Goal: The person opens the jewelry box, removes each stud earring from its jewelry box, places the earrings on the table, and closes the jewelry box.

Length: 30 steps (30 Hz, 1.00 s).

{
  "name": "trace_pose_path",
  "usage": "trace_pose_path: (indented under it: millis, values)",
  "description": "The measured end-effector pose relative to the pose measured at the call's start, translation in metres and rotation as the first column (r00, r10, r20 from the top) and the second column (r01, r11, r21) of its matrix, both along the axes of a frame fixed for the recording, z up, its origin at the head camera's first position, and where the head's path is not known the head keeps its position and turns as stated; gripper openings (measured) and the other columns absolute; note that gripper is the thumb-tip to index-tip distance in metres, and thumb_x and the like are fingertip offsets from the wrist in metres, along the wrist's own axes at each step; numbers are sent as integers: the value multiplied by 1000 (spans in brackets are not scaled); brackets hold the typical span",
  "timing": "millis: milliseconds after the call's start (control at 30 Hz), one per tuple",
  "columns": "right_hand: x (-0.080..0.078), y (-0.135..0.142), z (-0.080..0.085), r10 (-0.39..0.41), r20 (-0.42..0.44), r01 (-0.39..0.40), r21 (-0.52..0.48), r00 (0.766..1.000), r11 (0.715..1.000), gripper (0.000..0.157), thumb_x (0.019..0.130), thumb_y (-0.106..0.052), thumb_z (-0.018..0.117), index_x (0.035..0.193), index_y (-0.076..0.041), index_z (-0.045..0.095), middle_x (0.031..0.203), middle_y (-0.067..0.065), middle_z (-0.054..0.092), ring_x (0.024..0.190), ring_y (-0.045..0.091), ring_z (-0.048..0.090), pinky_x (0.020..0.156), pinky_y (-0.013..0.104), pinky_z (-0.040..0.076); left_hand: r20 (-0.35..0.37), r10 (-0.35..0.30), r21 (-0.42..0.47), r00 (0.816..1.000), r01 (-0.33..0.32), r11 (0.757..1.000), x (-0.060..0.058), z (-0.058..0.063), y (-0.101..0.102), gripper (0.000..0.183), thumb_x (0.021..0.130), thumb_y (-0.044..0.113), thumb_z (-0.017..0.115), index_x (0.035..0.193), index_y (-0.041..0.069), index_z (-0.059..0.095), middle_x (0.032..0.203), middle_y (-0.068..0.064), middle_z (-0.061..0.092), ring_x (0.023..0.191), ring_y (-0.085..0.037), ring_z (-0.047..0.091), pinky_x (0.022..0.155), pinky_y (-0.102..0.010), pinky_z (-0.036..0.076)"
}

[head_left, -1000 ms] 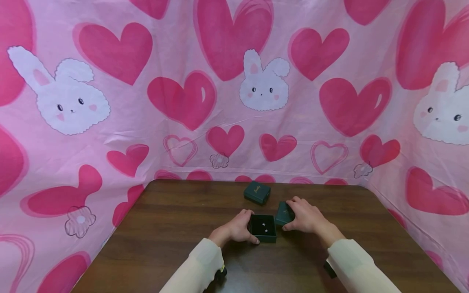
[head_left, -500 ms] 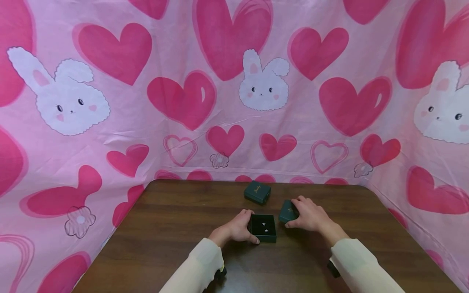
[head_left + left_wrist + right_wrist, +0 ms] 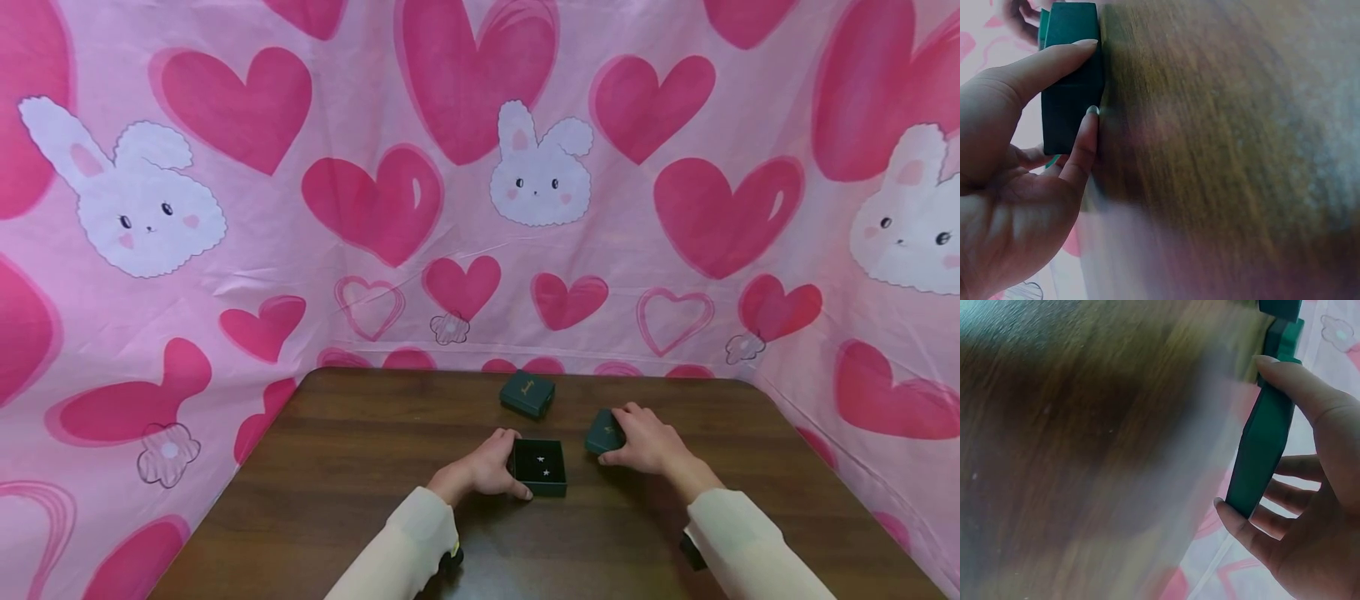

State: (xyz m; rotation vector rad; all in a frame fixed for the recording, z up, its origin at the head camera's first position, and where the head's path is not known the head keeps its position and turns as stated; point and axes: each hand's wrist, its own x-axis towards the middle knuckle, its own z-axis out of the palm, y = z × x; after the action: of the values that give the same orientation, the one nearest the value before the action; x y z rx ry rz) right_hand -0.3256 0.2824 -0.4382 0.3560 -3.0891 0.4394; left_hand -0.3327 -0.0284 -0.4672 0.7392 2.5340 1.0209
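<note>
An uncovered dark green jewelry box (image 3: 540,490) sits on the table, with two small silver star-shaped earrings (image 3: 541,459) on its black lining. My left hand (image 3: 489,467) grips this box by its left side, thumb at the near corner; in the left wrist view the thumb and fingers span the green box (image 3: 1072,75). To the right, my right hand (image 3: 643,440) holds the matching green lid (image 3: 604,431), which bears small gold lettering. The right wrist view shows thumb and fingers pinching opposite ends of the lid (image 3: 1261,447).
A second green box (image 3: 527,393), closed and with gold lettering on top, stands farther back on the brown wooden table (image 3: 375,417). A pink curtain (image 3: 465,242) with hearts and rabbits surrounds the table at the back and sides.
My right hand has carried the lid to the right, widening the gap from the uncovered box. The left hand and its box stay in place.
</note>
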Motion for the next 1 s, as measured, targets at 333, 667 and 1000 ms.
trace_pose_path:
  millis: [333, 667, 1000]
  values:
    - [-2, 12, -5, -62, 2, 62, -5, 998, 998, 93, 77, -46, 87, 143, 7, 48, 138, 30, 48, 116, 44, 49, 91, 71, 46, -8, 15, -6, 1000, -15, 1000, 0, 0, 1, 76, 76, 25, 92, 136, 9, 47, 119, -2, 49, 108, -20, 51, 104, -44, 47]
    - [-1, 17, -6, -96, -5, 96, 8, 995, 995, 95, 78, -47, 86, 143, 10, 46, 136, 33, 47, 115, 46, 49, 90, 71, 47, -27, -19, 6, 999, 19, 1000, -3, -4, -1, 75, 78, 29, 91, 135, 7, 46, 119, -5, 49, 107, -21, 51, 103, -45, 47]
    - [-2, 20, -9, -118, 2, 118, 20, 993, 993, 95, 79, -47, 85, 142, 11, 45, 136, 35, 47, 114, 48, 48, 89, 70, 48, -18, -8, 17, 1000, 8, 1000, -3, -4, 0, 73, 78, 26, 91, 133, 8, 47, 119, -5, 48, 108, -22, 51, 103, -45, 47]
